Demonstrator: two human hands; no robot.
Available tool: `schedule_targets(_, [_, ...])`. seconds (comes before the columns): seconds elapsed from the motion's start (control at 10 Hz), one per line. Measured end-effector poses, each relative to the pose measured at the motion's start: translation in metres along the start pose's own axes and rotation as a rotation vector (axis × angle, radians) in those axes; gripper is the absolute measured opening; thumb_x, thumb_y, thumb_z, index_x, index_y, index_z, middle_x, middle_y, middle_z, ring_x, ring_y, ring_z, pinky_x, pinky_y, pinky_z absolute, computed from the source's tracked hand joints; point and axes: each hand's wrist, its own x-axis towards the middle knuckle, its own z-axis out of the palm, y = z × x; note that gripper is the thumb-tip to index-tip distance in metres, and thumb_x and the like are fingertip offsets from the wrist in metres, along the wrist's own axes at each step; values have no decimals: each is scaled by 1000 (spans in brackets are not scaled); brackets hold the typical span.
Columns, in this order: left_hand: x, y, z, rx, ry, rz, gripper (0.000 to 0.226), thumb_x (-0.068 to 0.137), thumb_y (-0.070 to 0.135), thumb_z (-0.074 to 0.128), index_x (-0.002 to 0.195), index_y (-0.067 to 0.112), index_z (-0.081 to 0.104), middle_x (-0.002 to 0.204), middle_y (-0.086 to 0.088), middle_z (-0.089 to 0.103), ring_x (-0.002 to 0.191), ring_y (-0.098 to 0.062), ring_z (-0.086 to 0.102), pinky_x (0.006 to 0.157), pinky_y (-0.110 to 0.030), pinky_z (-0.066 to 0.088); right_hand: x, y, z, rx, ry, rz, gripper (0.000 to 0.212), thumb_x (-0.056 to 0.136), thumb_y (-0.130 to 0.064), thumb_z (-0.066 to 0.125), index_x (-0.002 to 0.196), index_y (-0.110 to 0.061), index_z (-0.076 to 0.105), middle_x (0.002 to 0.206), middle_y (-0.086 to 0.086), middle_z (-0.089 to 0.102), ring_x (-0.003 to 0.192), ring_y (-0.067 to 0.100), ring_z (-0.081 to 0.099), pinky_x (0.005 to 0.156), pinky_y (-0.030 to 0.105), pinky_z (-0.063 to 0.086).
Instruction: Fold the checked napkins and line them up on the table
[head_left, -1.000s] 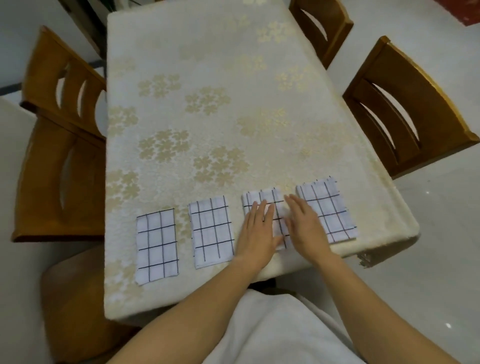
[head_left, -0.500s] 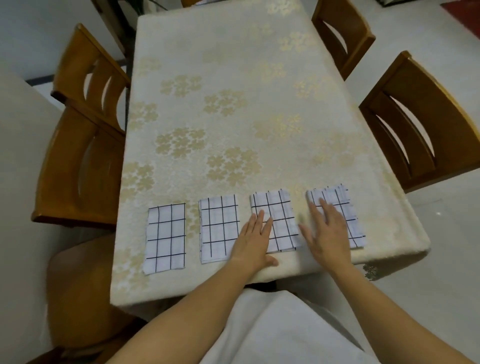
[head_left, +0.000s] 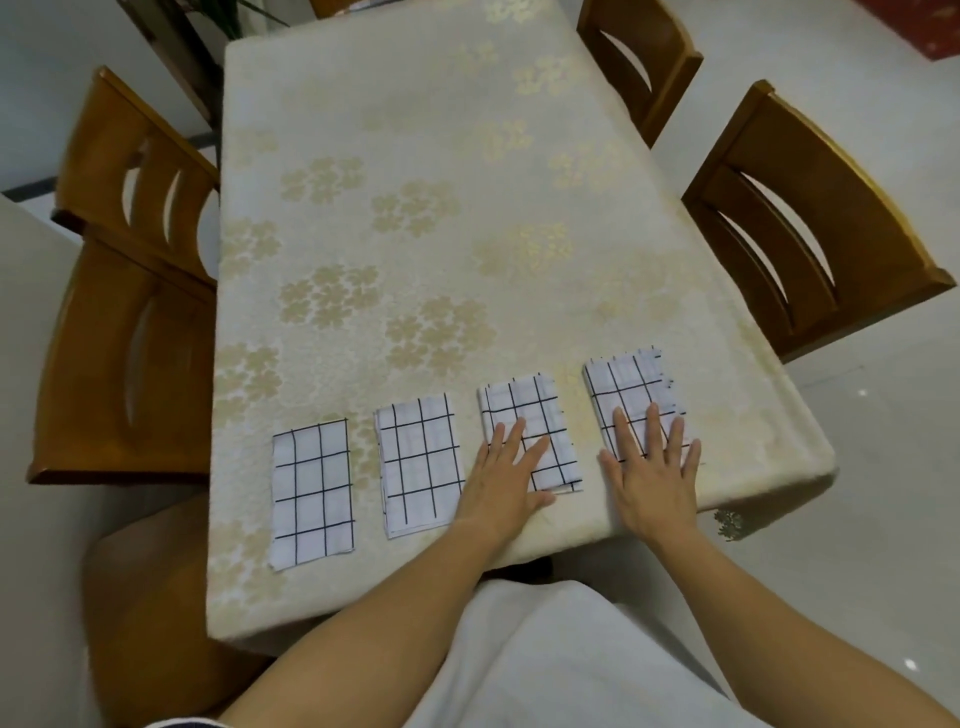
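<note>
checked napkins (head_left: 313, 491) lie folded in a row near the table (head_left: 415, 156) edge, our left hand (head_left: 506, 480) and right hand (head_left: 652, 480) pressing two flat with fingers spread, so we judge only final straightening remains.

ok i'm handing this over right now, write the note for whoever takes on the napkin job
Left hand: open, flat on the third napkin from the left, fingers straight.
Right hand: open, flat on the fourth napkin.
Things: four folded checked napkins in a row along the table's near edge, none touching; first napkin and second napkin lie untouched.
Done: all four folded and laid out.
Left: probably just square up the fourth, whose right edge looks ragged. No unfolded napkin in view.
</note>
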Motion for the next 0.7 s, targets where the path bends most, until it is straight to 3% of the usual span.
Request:
schedule_targets(0.3, [6,-3,-2,105,33,14,83,98,68,46,164,38,6,170,5,-19,156,-24,-23,127,-47,-11,7,0,-7,10,35,-14,63,99,-62,-1,154,-42,-23,164,5,-28,152,36,-19,123,54,-10])
schedule_targets(0.5, [8,-4,-1,55,17,-14,73,104,54,46,164,39,7,171,5,-17,157,-22,-18,126,-40,-8,10,6,-2,1,11,-6,61,99,-59,-4,154,-41,-23,165,5,-27,151,33,-24,123,53,-10])
schedule_targets(0.7, [5,0,-8,76,35,2,74,104,55,45,164,37,5,171,4,-16,158,-23,-17,127,-42,-7,10,4,-7,1,25,-11,59,104,-56,3,154,-40,-24,165,4,-28,151,32,-25,124,53,-9])
